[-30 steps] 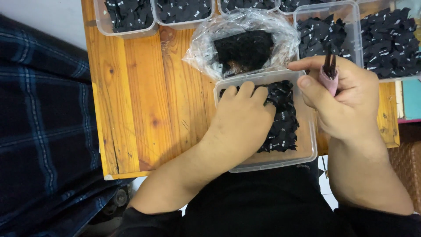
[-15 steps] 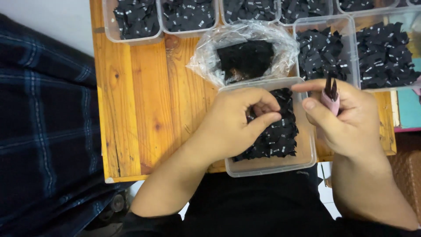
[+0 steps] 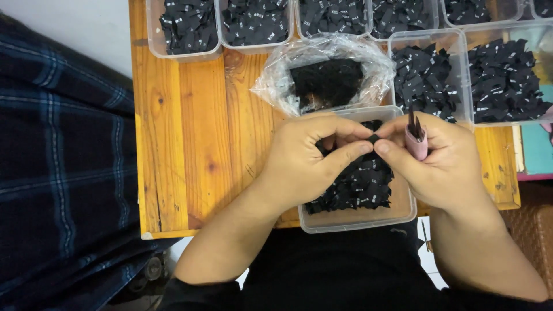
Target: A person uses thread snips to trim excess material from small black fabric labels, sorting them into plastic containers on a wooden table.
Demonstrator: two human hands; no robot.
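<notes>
My left hand (image 3: 308, 158) and my right hand (image 3: 438, 161) meet over a clear plastic tub (image 3: 403, 214) that holds a heap of small black fabric labels (image 3: 360, 187). Between the fingertips of both hands is pinched one small black label (image 3: 373, 139). My right hand also grips a pink-handled tool (image 3: 416, 138) with a dark pointed tip, standing upright against the palm.
A crinkled clear bag (image 3: 322, 72) with dark material lies just behind the tub on the wooden table (image 3: 190, 144). Several clear tubs of black labels (image 3: 426, 78) line the back and right. Dark plaid cloth (image 3: 57, 173) hangs at the left.
My left hand has lifted out of the tub with a label and moved right to meet my right hand; both now pinch the label together.
</notes>
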